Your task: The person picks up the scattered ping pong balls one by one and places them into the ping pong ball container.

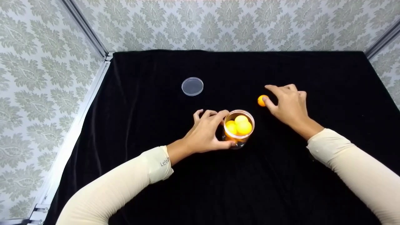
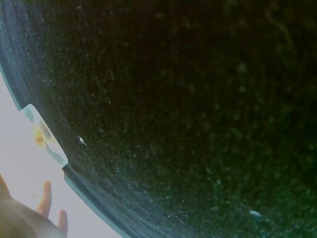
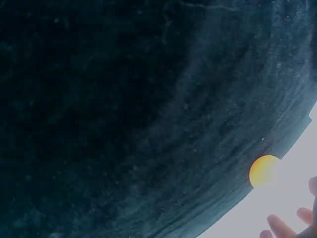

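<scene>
A clear jar (image 1: 239,139) with several orange-yellow balls (image 1: 243,127) inside stands on the black cloth, its mouth uncovered. My left hand (image 1: 203,131) holds the jar from its left side, index finger by the rim and thumb low at the front. Part of that hand (image 2: 29,215) and the jar (image 2: 42,136) show at the edge of the left wrist view. A single orange ball (image 1: 262,100) lies to the right, beyond the jar. My right hand (image 1: 290,104) is beside it, fingers spread, the thumb overlapping the ball in the head view. The right wrist view shows this ball (image 3: 263,171) apart from the visible fingertips (image 3: 280,225).
A round clear lid (image 1: 192,86) lies flat on the cloth behind the left hand. Black cloth (image 1: 250,187) covers the table. Patterned wall panels (image 1: 209,25) stand behind and at the sides, with a metal frame rail (image 1: 78,128) along the left edge.
</scene>
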`<move>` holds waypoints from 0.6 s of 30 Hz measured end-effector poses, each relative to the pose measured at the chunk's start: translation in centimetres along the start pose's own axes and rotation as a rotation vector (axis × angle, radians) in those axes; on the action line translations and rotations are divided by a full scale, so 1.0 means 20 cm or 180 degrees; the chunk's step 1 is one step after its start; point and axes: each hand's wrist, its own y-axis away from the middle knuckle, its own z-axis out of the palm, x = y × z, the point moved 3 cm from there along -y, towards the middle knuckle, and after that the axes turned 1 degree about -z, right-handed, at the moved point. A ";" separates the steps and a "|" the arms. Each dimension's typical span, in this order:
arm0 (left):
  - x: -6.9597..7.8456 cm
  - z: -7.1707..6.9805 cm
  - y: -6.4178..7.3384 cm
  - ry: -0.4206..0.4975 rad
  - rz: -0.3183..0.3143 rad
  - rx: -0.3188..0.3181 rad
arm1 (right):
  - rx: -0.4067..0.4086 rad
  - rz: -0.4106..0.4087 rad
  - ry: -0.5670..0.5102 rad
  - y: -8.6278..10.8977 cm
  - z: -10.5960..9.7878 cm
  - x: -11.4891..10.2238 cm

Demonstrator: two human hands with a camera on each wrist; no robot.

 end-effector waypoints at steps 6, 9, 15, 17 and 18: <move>0.00 0.00 0.00 -0.0014 -0.0008 -0.0010 | -0.0134 0.0043 0.0042 0.01 0.03 0.02; 0.00 0.00 0.00 -0.0010 0.0000 0.0000 | -0.0169 0.0039 0.0047 0.01 0.05 0.01; 0.00 0.00 0.00 -0.0024 0.0004 0.0009 | -0.0193 -0.0001 0.0076 0.03 0.07 0.01; 0.00 0.00 0.00 -0.0029 0.0001 0.0000 | -0.0210 -0.0015 0.0097 0.03 0.08 0.00; 0.00 0.00 0.00 -0.0030 0.0000 -0.0004 | -0.0223 -0.0024 0.0105 0.03 0.09 0.00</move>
